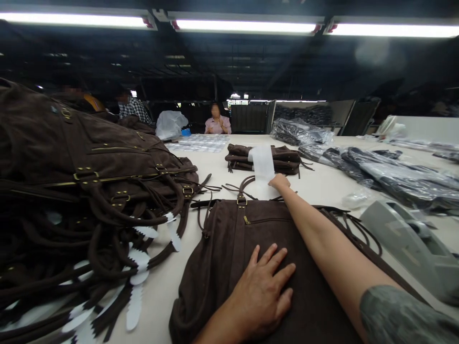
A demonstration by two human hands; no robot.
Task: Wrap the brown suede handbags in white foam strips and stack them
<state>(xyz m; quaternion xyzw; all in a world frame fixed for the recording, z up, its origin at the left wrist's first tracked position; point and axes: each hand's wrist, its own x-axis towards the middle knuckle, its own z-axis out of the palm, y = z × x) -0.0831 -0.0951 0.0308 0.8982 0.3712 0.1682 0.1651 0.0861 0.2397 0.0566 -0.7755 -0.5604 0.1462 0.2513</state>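
Note:
A dark brown handbag (pixel 229 239) with a zip pocket and brass fittings lies flat on the table in front of me. My left hand (pixel 263 289) rests palm down on it, fingers spread. Reaching past the bag's top edge, my right hand (pixel 279 182) is closed at the lower right edge of a white strip (pixel 263 167). The strip hangs over the bag's handle (pixel 247 184) and partly covers a folded brown stack (pixel 287 155) behind. Whether the strip touches that stack, I cannot tell.
Brown bags (pixel 118 157) are piled high at the left, their handles wrapped with white toothed tags (pixel 138 263). A grey tape dispenser (pixel 412 248) stands at the right. Plastic-wrapped dark goods (pixel 387 174) lie beyond it. A person (pixel 218 123) is across the table (pixel 206 167).

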